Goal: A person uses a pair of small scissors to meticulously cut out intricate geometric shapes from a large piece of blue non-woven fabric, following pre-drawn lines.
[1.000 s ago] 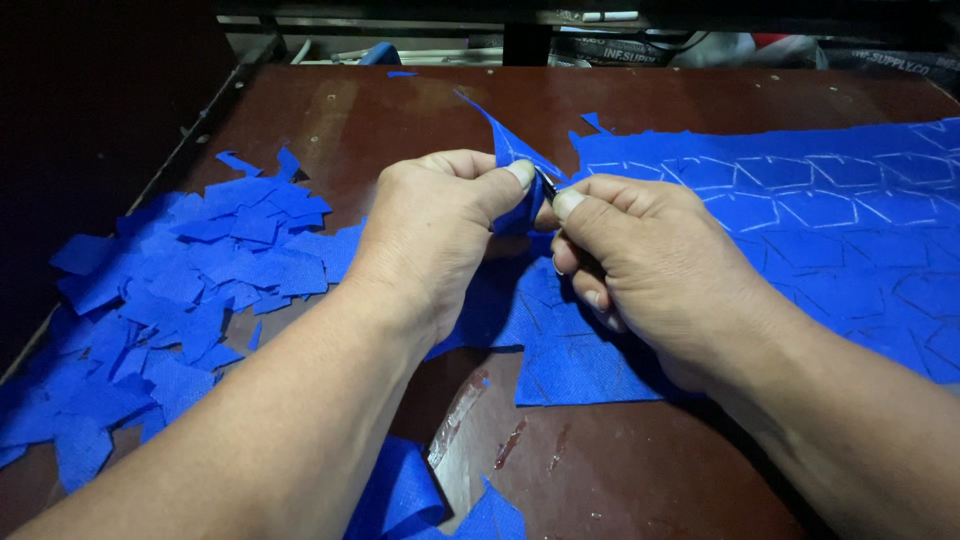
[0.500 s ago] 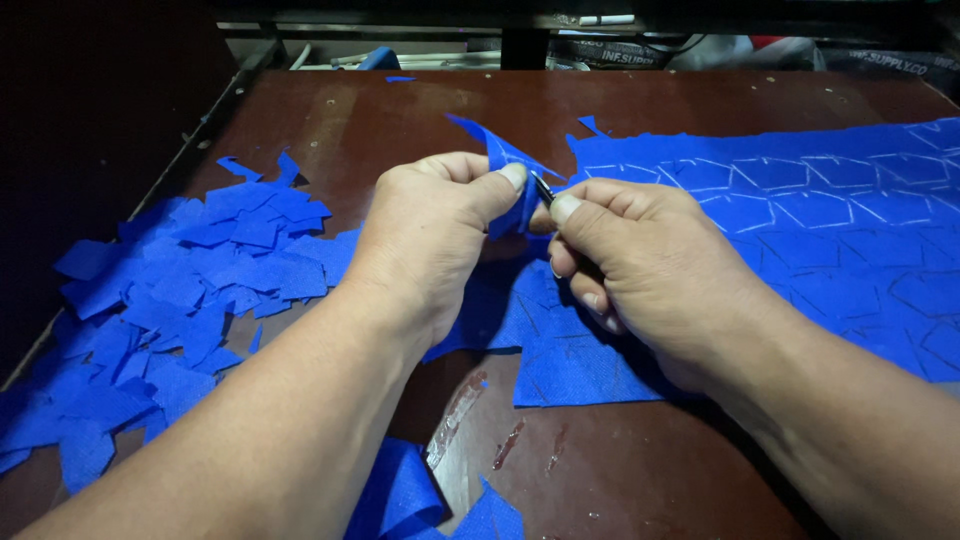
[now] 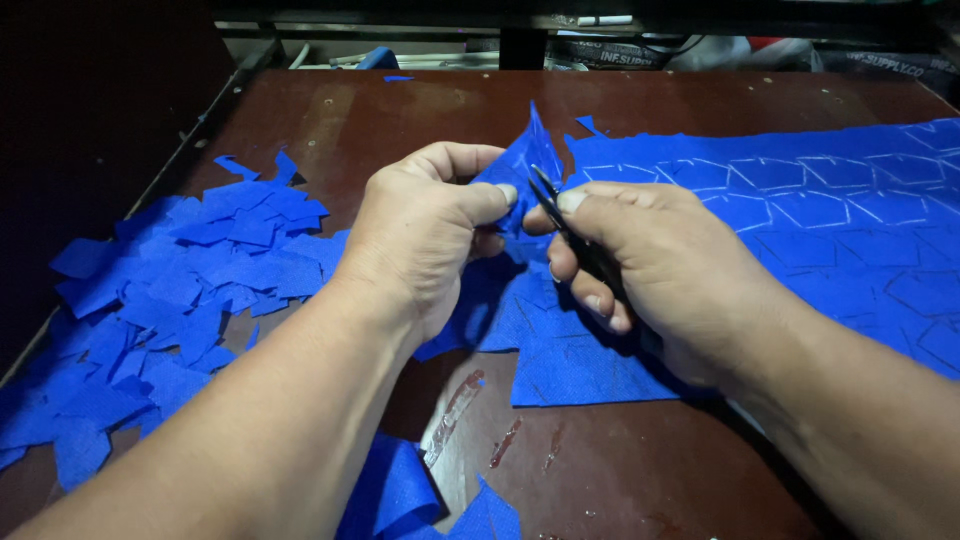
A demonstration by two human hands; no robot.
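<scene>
My left hand (image 3: pixel 425 235) pinches a raised flap of a blue fabric sheet (image 3: pixel 800 230) between thumb and fingers, at the middle of a dark brown table (image 3: pixel 400 115). My right hand (image 3: pixel 650 270) holds small black scissors (image 3: pixel 555 205), blades at the edge of the lifted flap, close to my left thumb. The sheet is marked with pale outlined shapes and spreads to the right. Under both hands the fabric has an irregular cut edge.
A pile of several cut blue fabric pieces (image 3: pixel 170 300) covers the table's left side. More blue scraps (image 3: pixel 420 500) lie at the near edge. Cluttered items (image 3: pixel 640 50) sit past the far edge. The surroundings to the left are dark.
The lifted flap has shifted slightly and the scissors' blades have moved along its edge. Both hands stay in about the same place.
</scene>
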